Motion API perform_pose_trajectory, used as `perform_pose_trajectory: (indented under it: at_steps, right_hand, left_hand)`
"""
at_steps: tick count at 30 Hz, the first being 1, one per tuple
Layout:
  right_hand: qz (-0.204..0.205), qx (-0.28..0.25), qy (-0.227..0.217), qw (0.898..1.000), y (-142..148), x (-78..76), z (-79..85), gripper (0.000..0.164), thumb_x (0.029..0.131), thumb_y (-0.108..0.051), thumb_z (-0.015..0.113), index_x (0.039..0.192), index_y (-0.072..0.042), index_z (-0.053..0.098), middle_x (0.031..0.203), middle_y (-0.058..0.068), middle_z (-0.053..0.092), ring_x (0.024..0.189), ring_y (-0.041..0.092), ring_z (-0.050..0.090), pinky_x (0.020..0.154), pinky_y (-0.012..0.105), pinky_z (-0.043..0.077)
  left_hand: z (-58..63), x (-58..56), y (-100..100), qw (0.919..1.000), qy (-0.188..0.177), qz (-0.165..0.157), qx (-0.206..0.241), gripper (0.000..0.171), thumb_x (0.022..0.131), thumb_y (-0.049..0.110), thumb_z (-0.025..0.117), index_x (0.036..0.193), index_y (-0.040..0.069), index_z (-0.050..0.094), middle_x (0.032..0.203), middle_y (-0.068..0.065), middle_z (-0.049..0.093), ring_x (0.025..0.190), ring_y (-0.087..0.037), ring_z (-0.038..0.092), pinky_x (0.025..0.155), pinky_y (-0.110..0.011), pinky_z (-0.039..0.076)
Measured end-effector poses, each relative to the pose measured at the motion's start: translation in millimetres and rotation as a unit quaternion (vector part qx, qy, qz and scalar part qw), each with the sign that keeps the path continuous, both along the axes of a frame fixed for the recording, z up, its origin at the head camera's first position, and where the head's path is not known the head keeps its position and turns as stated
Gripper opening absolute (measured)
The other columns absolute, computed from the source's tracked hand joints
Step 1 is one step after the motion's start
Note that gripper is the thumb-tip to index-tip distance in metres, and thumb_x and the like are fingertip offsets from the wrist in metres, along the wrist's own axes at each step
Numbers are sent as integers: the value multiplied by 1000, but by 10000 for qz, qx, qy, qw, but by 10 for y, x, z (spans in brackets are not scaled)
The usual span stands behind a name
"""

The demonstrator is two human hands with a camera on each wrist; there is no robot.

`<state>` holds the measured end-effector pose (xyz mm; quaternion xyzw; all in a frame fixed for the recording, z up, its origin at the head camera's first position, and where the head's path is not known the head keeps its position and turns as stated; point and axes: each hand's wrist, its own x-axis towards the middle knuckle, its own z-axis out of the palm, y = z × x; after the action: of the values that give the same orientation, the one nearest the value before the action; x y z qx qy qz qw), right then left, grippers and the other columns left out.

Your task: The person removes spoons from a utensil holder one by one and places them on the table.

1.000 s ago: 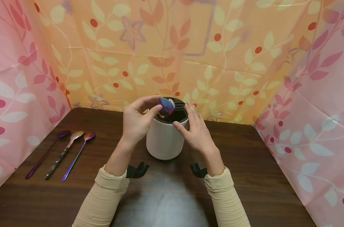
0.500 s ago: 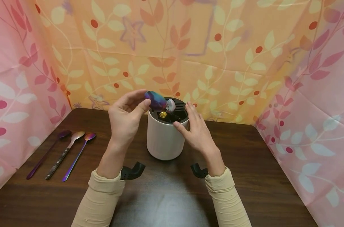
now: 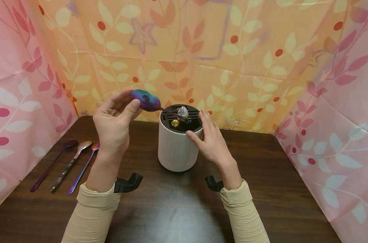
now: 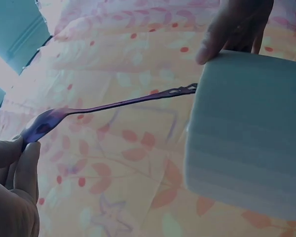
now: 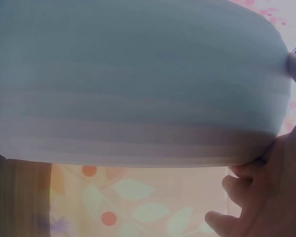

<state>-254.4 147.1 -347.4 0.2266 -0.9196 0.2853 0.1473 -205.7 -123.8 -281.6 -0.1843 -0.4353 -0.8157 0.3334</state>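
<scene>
My left hand (image 3: 114,123) pinches the bowl end of a spoon (image 3: 146,100) that gleams blue and purple. The spoon's thin handle slants down to the top of a white utensil holder (image 3: 178,148). In the left wrist view, the spoon's openwork handle tip (image 4: 182,90) shows at the holder's edge. My right hand (image 3: 212,141) rests on the holder's right rim, thumb at the front and fingers extended along the side. Inside the holder's black slotted top stand a silvery spoon (image 3: 183,112) and a small gold piece (image 3: 175,123), whose lower parts are hidden.
Three long spoons lie side by side at the table's left: a dark purple one (image 3: 50,165), one with a patterned dark handle (image 3: 65,172) and a rainbow one (image 3: 83,170). Floral cloth (image 3: 184,50) hangs behind and beside the brown table (image 3: 178,209).
My left hand has moved left and up, drawing the spoon out of the holder so that most of its handle now shows. My right hand stays on the rim.
</scene>
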Motion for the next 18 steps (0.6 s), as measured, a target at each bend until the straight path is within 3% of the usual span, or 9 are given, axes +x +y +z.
perform_pose_trajectory:
  at_steps: [9, 18]
  right_hand:
    - [-11, 55, -26, 10000, 2, 7, 12, 95, 99, -76, 42, 166, -12, 23, 174, -2, 13, 160, 17, 10, 129, 52, 9]
    - [-102, 320, 78, 9994, 6, 20, 39, 95, 99, -76, 43, 166, -11, 25, 174, 3, 16, 160, 23, 12, 129, 54, 8]
  left_hand:
    - [187, 107, -332, 9974, -104, -293, 651, 29, 84, -14, 76, 112, -14, 72, 96, -18, 74, 84, -22, 76, 75, -34, 62]
    - [211, 178, -697, 9963, -442, -499, 534, 31, 85, -20, 72, 115, -15, 71, 95, -20, 77, 83, -24, 77, 74, -34, 62]
